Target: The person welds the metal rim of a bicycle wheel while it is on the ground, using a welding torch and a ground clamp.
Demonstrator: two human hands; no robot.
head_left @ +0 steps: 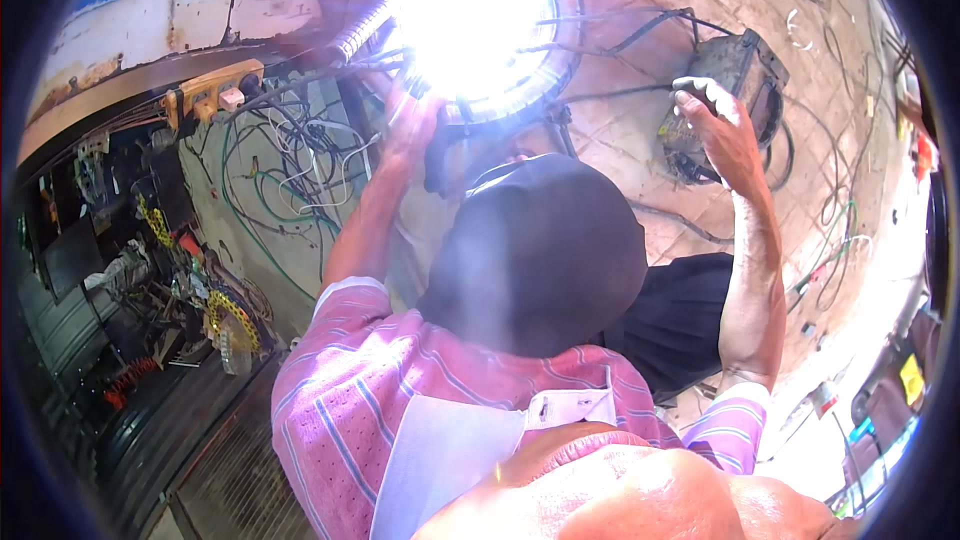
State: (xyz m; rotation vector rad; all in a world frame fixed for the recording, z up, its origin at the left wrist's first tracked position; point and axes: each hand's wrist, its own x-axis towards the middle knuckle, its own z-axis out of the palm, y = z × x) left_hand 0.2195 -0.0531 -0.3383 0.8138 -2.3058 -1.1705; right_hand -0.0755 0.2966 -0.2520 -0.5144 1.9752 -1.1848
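Observation:
A blinding white glare (470, 25) covers most of a round, wheel-like rim (568, 15) in front of me. My left hand (412, 122) reaches up to the lower left of this rim. Its fingertips are lost in the light, so I cannot see what they touch. My right hand (718, 118) is raised in front of a dark, worn metal box (765, 70) with cables. Its fingers are bent, and the thumb lies close to them. Whatever may be between them is hidden. A smooth, rounded black thing (540, 255) sits between my arms.
A wooden strip of sockets (212, 90) with plugs is at the left, above tangled cables (305, 155). Metal parts and a yellow chain (232, 320) crowd the lower left. More cables (835, 160) run across the floor at the right. A ridged length (365, 32) juts beside the rim.

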